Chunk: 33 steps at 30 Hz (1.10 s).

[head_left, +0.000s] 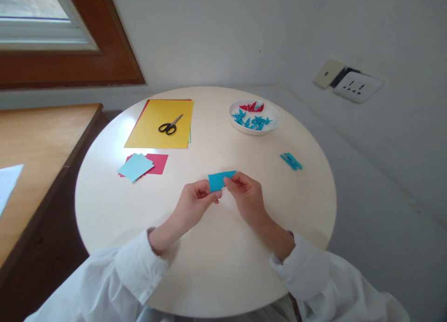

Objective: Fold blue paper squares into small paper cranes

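A small folded piece of blue paper (219,180) is held just above the round white table (104,205), near its middle. My left hand (195,198) pinches its lower left corner with fingers closed. My right hand (246,194) grips the paper's right side, thumb and fingers pressed on it. Both wrists come out of white sleeves at the table's near edge.
Black scissors (170,126) lie on a yellow sheet (153,135) at the back left. A light blue square (135,167) overlaps a red sheet (159,163). A white dish (270,126) holds several blue and red folded pieces (252,115). One blue folded piece (291,161) lies at the right. A wooden surface (38,145) stands left.
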### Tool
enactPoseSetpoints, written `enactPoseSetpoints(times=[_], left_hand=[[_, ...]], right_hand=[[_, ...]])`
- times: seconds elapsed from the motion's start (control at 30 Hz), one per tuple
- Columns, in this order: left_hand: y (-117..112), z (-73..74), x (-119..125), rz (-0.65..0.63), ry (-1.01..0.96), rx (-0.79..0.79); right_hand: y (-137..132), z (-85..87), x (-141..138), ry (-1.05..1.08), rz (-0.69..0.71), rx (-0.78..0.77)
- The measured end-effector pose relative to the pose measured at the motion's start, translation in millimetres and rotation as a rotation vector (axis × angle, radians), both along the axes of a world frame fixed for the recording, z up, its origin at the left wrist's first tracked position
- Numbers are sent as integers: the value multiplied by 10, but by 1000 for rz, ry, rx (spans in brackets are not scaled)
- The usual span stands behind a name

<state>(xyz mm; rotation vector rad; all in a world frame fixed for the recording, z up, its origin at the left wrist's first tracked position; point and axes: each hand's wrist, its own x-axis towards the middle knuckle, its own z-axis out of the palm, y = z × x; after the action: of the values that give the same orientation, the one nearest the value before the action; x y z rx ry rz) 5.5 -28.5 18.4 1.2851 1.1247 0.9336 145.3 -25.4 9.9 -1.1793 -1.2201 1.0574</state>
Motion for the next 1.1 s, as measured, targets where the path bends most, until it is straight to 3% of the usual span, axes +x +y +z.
enactPoseSetpoints(times=[0.3,0.43,0.67,1.1], left_hand=[[3,16,-10,-4,30,-9],[7,20,-18,33,32,17],[5,16,-18,32,81,62],[-24,22,-10,182,-13,19]], right_hand=[[32,52,60,46,-107,55],[24,16,28,90,-68,15],[-9,-64,-9,103,156,-98],[17,34,30,66,57,-20]])
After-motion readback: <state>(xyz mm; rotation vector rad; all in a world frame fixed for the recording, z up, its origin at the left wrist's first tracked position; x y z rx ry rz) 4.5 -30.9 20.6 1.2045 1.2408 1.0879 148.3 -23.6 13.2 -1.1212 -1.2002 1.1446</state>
